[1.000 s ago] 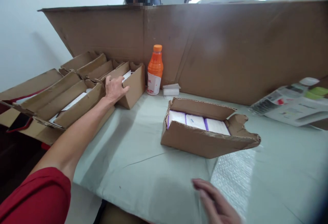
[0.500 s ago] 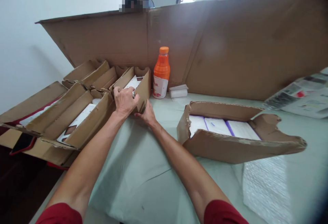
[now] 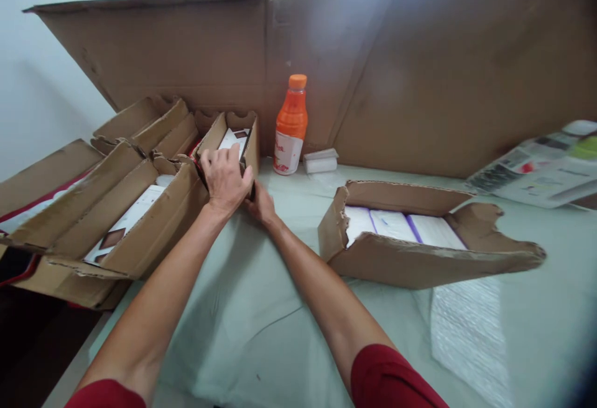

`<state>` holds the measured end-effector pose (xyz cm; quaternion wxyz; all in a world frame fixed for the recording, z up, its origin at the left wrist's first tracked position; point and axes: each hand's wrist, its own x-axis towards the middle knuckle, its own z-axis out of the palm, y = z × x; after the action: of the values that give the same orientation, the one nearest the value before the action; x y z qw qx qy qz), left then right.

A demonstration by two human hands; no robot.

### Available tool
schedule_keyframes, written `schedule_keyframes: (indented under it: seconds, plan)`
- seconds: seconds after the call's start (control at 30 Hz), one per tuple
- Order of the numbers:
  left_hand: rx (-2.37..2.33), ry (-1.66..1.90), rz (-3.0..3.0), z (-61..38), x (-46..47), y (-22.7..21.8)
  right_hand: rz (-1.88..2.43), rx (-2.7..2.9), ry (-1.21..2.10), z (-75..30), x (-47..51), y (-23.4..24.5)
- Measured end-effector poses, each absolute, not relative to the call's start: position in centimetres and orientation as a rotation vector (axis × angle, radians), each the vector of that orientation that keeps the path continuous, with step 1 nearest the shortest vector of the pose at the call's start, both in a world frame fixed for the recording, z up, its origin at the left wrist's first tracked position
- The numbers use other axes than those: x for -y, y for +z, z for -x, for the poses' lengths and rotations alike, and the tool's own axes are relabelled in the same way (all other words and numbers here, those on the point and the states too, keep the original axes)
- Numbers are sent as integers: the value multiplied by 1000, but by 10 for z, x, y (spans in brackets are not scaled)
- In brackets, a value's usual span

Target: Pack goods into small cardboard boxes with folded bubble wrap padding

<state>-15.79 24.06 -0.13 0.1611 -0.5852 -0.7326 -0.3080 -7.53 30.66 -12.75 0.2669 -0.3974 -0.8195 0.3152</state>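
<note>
My left hand (image 3: 224,179) curls its fingers over the near end of a narrow open-topped cardboard box (image 3: 252,147). White printed cards or packets (image 3: 233,139) lie inside that box, partly covered by my fingers. Low at the same near end, my right hand (image 3: 262,206) grips the box's bottom corner, its fingertips mostly hidden. Just left of my left hand stands another long cardboard box (image 3: 140,237) with white printed pieces in it. An orange bottle (image 3: 291,125) with an orange cap stands right of the held box.
More cardboard boxes (image 3: 135,119) crowd the left side. A cardboard box (image 3: 396,265) with white, purple-edged packs sits on the right, bubble wrap (image 3: 469,333) beside it. A small white block (image 3: 321,162), a printed plastic bag (image 3: 536,168) and a tall cardboard panel (image 3: 420,84) are behind.
The held box has shifted slightly left and away from the bottle. My right hand has closed in around its lower corner. The whole view has tilted a little.
</note>
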Motion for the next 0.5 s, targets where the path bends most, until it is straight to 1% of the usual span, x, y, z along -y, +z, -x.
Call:
schedule_keyframes:
  seconds: [0.1,0.27,0.4,0.43,0.5]
  plan:
    - [2005,-1023,1646,144,-210,-7,1181,2291,793,61,-262,-119]
    - [1897,-1164,1714,106,-152,-29,1123,2415,791,10,-186,-108]
    - [1910,-1327,1928,69,-118,-60,706,2618,768,-82,-123,-98]
    - [1936,-1353,1993,58,-112,-69,652,2597,747,-112,-106,-95]
    - [2002,-1393,2111,37,-102,-86,730,2378,725,-175,-77,-90]
